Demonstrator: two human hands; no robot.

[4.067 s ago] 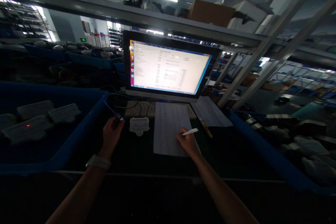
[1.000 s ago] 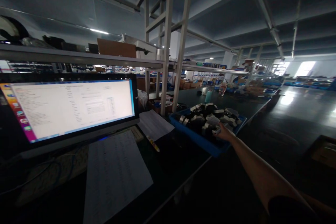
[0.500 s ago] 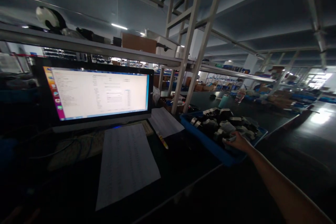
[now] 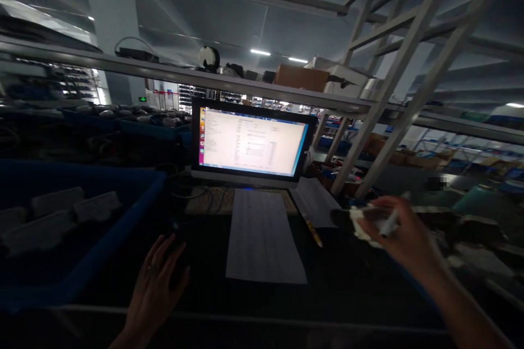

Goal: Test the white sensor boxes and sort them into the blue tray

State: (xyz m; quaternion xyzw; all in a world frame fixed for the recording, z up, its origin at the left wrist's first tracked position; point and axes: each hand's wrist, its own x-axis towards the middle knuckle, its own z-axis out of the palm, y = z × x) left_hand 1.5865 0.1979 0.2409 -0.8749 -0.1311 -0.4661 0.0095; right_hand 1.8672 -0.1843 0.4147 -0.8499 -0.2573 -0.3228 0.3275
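My right hand (image 4: 403, 232), blurred by motion, is closed on a whitish part (image 4: 362, 226) with a darker side, whose exact kind I cannot make out. A white marker pen (image 4: 389, 223) with a dark tip also sits in its fingers. It is above the table, left of the parts bin. My left hand (image 4: 158, 278) hovers over or rests on the dark tabletop, fingers stretched and slightly apart, wearing a ring. Nothing shows in its grip, though the area under it is very dark. Between the hands lies a printed sheet (image 4: 262, 240).
A lit monitor (image 4: 249, 144) stands behind a keyboard (image 4: 208, 200). A yellow pen (image 4: 313, 230) lies beside a second sheet (image 4: 317, 204). At left is a blue bin (image 4: 110, 245) holding several pale parts (image 4: 96, 206); loaded parts (image 4: 478, 256) fill the right side. Metal uprights (image 4: 393, 82) rise there.
The view has swung left, bringing the left blue bin into sight. My right hand has lifted out of the right bin with a whitish part. My left hand has come fully into view.
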